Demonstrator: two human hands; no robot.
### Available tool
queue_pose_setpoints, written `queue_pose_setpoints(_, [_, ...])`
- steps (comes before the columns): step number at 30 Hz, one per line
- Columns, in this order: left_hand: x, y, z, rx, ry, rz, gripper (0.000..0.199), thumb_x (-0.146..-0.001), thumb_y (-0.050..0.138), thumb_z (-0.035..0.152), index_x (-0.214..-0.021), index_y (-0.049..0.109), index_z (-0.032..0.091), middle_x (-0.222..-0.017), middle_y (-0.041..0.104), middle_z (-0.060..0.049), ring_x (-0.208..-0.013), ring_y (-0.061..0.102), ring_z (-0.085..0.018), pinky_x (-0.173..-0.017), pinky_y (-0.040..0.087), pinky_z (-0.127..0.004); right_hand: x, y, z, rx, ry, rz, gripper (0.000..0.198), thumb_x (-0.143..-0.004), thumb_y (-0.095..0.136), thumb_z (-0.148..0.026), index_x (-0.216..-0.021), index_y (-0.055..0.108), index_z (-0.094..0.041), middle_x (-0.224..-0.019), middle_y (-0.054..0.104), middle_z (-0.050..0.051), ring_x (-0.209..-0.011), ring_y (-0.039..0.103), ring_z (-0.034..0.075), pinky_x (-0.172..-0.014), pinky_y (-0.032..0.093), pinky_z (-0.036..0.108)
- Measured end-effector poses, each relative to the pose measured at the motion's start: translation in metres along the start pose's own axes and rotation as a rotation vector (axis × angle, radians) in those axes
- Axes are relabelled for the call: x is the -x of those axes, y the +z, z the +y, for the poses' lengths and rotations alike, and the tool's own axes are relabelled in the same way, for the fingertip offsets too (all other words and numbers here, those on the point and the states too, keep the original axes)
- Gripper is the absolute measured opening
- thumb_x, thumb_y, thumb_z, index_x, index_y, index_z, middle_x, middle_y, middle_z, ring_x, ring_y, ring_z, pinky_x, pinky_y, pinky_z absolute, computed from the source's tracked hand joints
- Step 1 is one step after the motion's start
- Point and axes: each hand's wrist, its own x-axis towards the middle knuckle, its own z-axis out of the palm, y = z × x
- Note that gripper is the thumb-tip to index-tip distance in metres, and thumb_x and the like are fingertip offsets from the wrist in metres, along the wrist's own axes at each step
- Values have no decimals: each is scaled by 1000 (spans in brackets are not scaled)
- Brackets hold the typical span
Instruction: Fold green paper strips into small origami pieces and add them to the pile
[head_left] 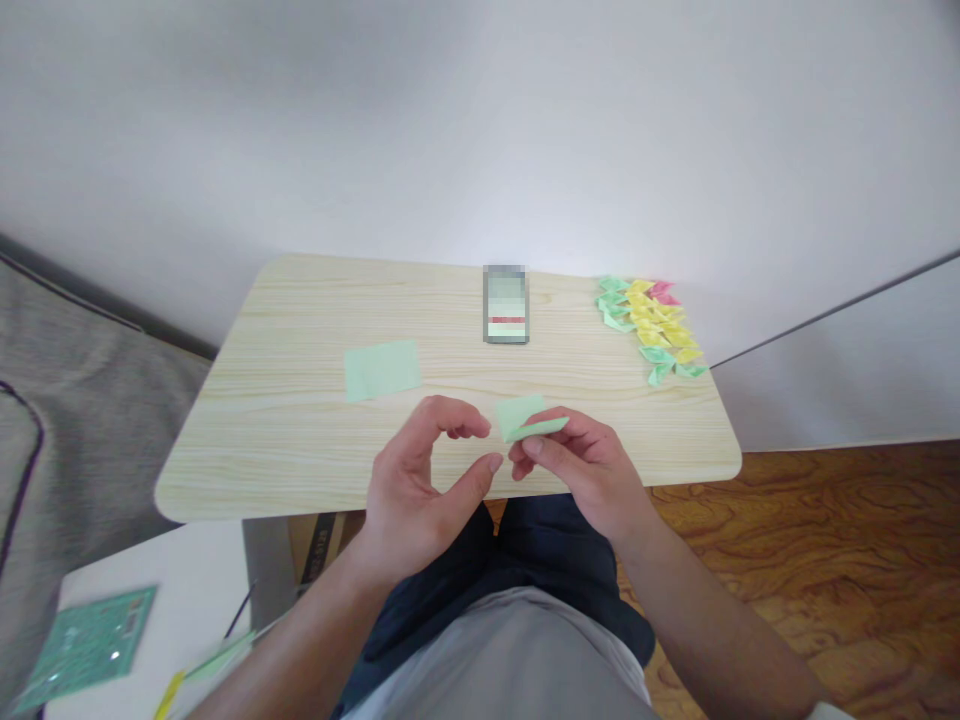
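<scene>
The pale wooden table (300, 300) stands against the wall (480, 130), with the person seated close at its long near edge, so both hands meet over the middle, probably the easiest place for fine paper work. The left hand (416, 490) is curved into a loose C, fingertips and thumb well apart with nothing visible between them; it sits just beside the paper, perhaps to leave that side free. The right hand (589, 455) pinches the folded green paper (517, 412) between thumb and fingers near the table's front edge — a light grip, likely meant to keep the crease without crushing it. One flap stands away from the pinched strip.

A flat green sheet (382, 371) lies to the left, within easy reach. The small folded shapes (660, 320), green, yellow and one pink, are gathered at the far right, presumably out of the hands' way. The phone (506, 305) lies between these, near the back edge.

As for what cannot be made out: the grey cloth (97, 430) runs out of the picture at left, and the left forearm covers part of the white surface (187, 560) below it. The green packet (94, 645) there has unclear contents. The phone's screen is blurred into blocks. The right hand's fingers hide part of the folded paper — whether it touches the tabletop, I cannot tell.
</scene>
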Motion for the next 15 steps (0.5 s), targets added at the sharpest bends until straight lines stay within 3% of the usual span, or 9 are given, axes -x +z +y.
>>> queue_pose_setpoints(4, [-6,-3,1,-190,131,-68,23,-82,75,11,-102,73,23,-103,69,-7,-100,62,-23,-92,48,-39,-2,0,-1,-114,86,-35,20,-91,74,-39,-98,73,-20,-83,77,3,-69,69,15,-71,60,32])
queue_pose_setpoints(10, [-8,0,4,-215,212,-141,22,-80,75,10,-99,74,23,-96,72,-5,-91,63,-21,-85,50,-38,0,1,-8,-235,186,-59,19,-93,72,-38,-94,68,-20,-65,73,-1,-46,61,11,-46,50,21])
queue_pose_setpoints(13, [-6,4,2,-196,213,-104,21,-80,75,10,-97,75,23,-92,72,-5,-87,62,-21,-83,50,-38,2,2,-11,-178,216,-54,24,-92,71,-43,-94,67,-20,-60,70,-2,-38,55,11,-39,43,22])
queue_pose_setpoints(15, [-4,4,-1,-146,157,-63,17,-82,73,11,-94,74,23,-88,71,-4,-84,61,-20,-81,49,-37,4,3,-12,-12,172,-17,27,-92,70,-45,-97,70,-19,-56,65,-4,-38,50,10,-38,40,23])
